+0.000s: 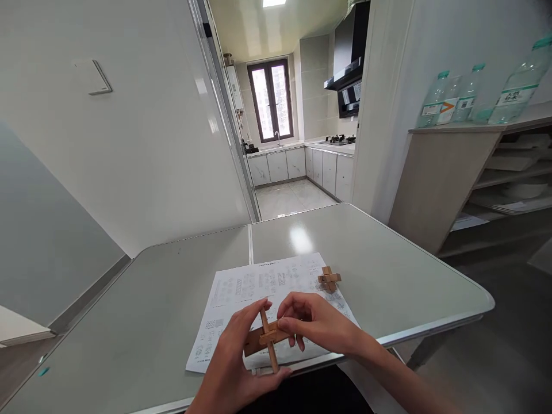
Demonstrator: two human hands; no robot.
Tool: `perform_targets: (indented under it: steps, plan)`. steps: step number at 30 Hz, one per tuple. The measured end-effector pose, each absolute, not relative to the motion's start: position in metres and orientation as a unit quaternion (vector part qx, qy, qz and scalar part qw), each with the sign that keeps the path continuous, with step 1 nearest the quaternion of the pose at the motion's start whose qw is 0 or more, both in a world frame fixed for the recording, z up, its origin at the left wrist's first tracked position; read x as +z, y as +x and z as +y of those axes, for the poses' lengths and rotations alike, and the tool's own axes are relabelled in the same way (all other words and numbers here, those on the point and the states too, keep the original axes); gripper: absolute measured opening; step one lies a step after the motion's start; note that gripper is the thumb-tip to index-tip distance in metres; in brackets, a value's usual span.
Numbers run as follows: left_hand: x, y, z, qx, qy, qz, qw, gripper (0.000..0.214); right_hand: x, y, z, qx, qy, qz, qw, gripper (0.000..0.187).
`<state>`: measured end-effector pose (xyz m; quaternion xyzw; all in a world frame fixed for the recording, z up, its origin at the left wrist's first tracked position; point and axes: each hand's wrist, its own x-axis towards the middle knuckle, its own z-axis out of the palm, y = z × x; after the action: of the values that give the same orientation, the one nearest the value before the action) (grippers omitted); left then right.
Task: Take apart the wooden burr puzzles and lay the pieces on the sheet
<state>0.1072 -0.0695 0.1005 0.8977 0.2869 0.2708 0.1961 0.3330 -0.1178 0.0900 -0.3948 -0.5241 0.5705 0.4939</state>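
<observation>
Above the near edge of the table, both hands hold a wooden puzzle made of a flat board crossed by a thin stick. My left hand grips the stick between its fingers at the top and the thumb at the bottom. On the right end of the board, the thumb and curled fingers of my right hand are closed. A printed paper sheet with small diagrams lies under the hands. Near its right edge sits a second wooden puzzle, a cross of interlocked pieces.
The table has a pale green top with a seam across it. At the right, a shelf unit carries several clear bottles. A doorway behind the table opens onto a kitchen. A small teal scrap lies at the left edge.
</observation>
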Motion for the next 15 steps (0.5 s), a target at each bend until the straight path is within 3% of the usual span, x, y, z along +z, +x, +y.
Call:
perform_targets:
  steps: [10,15]
  plan:
    - [0.103,0.106,-0.070,0.286,0.906,0.269,0.158,0.112,0.096,0.318,-0.129,0.519,-0.439,-0.499,0.537,0.040]
    - [0.108,0.107,-0.070,0.298,0.910,0.259,0.127,0.103,0.099,0.318,-0.129,0.522,-0.437,-0.494,0.540,0.041]
